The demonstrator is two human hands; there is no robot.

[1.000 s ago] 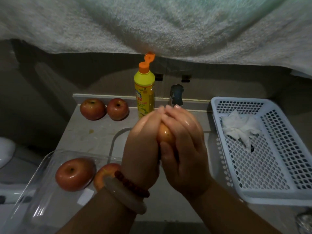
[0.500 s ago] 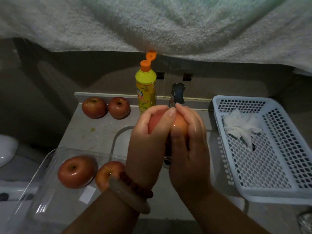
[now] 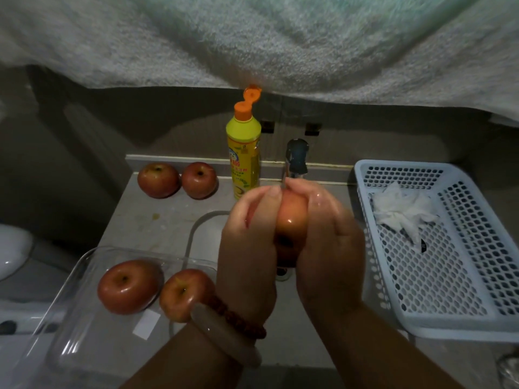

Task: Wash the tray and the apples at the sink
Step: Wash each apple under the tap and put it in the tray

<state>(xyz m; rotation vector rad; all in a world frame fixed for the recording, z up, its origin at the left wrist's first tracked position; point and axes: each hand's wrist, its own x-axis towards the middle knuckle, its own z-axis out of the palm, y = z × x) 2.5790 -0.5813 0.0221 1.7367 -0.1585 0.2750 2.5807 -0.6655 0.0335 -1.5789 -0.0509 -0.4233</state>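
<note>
L hand (image 3: pixel 247 248) & R hand (image 3: pixel 328 242) clasp wet apple (image 3: pixel 290 223) between curled fingers. Tap (image 3: pixel 297 157) just beyond grip; clear tray (image 3: pixel 84 265) w/ two apples to its left.

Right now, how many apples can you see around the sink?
5. Two sit on the counter by the back ledge: one, another. Two lie in the clear tray: one, another. One is held between both hands. More may be hidden behind them.

The yellow bottle (image 3: pixel 243 153) bears a label, its print too blurred to read.
</note>
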